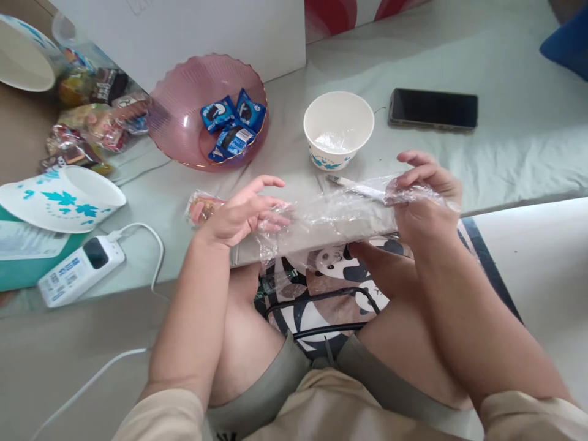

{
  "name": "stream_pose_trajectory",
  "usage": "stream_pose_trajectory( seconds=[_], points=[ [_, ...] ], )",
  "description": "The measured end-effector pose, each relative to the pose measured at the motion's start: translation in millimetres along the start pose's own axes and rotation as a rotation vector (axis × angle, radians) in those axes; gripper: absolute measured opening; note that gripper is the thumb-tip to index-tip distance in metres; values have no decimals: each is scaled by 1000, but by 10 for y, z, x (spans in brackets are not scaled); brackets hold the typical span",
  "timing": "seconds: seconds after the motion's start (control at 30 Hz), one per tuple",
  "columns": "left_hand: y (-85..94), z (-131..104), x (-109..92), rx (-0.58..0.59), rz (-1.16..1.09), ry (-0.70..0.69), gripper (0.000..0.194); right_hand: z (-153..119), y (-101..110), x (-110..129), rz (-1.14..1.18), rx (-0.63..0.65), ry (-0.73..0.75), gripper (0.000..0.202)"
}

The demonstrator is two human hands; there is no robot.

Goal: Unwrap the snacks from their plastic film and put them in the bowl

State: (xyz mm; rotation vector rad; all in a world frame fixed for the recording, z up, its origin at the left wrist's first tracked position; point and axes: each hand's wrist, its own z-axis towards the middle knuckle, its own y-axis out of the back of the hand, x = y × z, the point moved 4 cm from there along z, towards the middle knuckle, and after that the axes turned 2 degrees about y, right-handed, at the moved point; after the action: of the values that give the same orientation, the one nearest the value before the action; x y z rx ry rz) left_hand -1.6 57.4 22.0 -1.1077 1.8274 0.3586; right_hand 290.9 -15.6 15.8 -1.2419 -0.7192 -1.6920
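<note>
A crumpled sheet of clear plastic film [321,214] stretches between my two hands above the table's front edge. My right hand [425,193] is closed on its bunched right end, thumb and fingers pressed together. At the other end, my left hand [250,211] has the film at its lower fingertips, with the index finger held out apart; the thumb is hidden. Beneath the film, near my right hand, lies a white pen-like stick [356,187], partly covered. Just behind stands a white paper bowl [339,125] with a blue leaf print and some clear plastic inside. A small wrapped snack [202,207] lies by my left wrist.
A pink glass bowl [177,113] holds several blue packets [234,131]. A black phone [434,110] lies at right. Left are a tipped paper bowl [68,199], a white power bank [82,269] with a cable, and bagged snacks [101,125]. A white box [206,30] stands behind.
</note>
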Motion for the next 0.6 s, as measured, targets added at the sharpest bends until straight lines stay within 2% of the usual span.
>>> stream_pose_trajectory(
  seconds=[0.1, 0.23, 0.3, 0.4, 0.5, 0.6],
  points=[
    [-41, 9, 29, -2, 143, -13, 74, -18, -30, 44, 37, 53, -44, 22],
    [10, 41, 18, -93, 173, -112, 69, 10, 14, 48, 98, 25, -182, 17],
    [54, 54, 1, -153, 161, -160, 67, 43, 58, 11, 191, -3, -296, 30],
    [85, 61, -16, -196, 168, -209, 68, 60, 81, -54, 283, 38, -472, 52],
    [95, 36, -25, -190, 213, -216, 71, 25, 86, -96, 105, 165, -543, 69],
    [115, -18, -15, -93, 317, -131, 77, -9, 109, -99, -98, 283, -490, 73]
  ],
)
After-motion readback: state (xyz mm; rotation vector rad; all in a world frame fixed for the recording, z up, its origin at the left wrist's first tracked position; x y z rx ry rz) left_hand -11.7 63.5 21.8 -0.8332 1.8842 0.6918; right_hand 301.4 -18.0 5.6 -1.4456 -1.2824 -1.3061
